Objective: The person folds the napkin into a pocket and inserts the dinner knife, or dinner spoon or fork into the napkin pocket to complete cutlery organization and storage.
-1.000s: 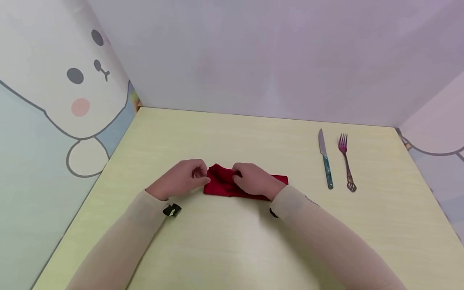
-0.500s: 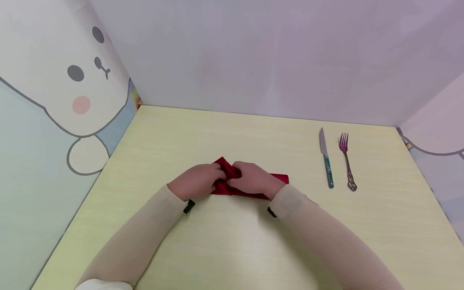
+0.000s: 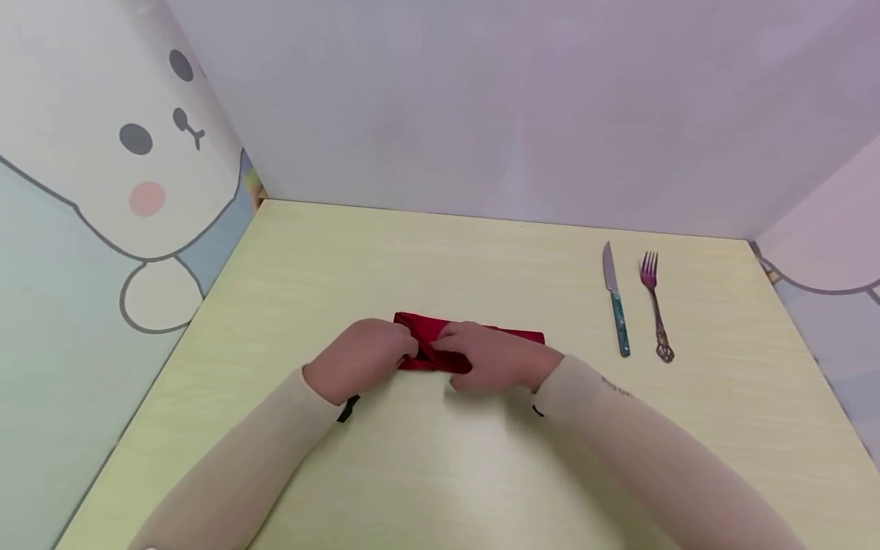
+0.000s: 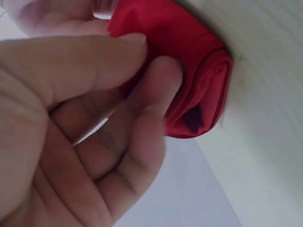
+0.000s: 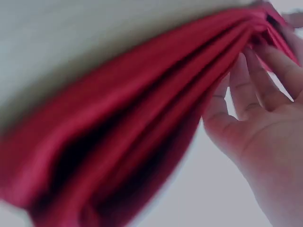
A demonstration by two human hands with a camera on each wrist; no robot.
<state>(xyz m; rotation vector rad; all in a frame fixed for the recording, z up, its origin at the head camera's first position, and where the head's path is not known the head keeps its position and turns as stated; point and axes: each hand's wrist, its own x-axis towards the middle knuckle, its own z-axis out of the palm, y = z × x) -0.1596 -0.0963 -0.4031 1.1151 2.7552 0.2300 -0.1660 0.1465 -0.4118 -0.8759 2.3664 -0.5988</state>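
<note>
Right of left hand [image 3: 363,357] | cloth [image 3: 428,327], long axis left–right | left: fingers bent at left end, grasp unclear | right hand [image 3: 496,356]: across middle, fingers extended, touching

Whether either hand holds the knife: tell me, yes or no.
No, the knife lies on the table, while the left hand and right hand both touch the red cloth.

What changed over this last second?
The left hand moved right over the red cloth, then slightly back toward the person; the peak at the cloth's left end is gone. The right hand shifted slightly toward the person, fingers spreading wider. The knife and fork stayed put.
</note>
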